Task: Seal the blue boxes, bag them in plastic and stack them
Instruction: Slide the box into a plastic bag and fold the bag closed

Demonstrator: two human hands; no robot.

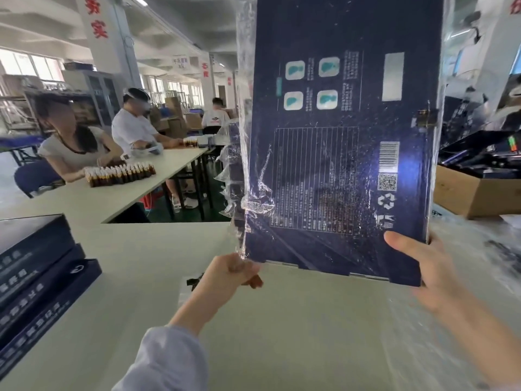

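Note:
A large flat blue box (338, 142) stands upright in the air above the white table (282, 320), its printed back facing me, inside a clear plastic bag (242, 136) that crinkles along its left edge. My left hand (231, 275) pinches the bag at the box's lower left corner. My right hand (423, 269) grips the lower right corner, thumb on the face and fingers behind. A stack of blue boxes (36, 280) lies at the table's left edge.
A pile of clear plastic bags (465, 277) covers the table at the right. A cardboard carton (473, 193) with dark boxes stands behind it. Bagged boxes (234, 176) are stacked behind the held one. People sit at a far table (158, 170) with brown bottles (118, 173).

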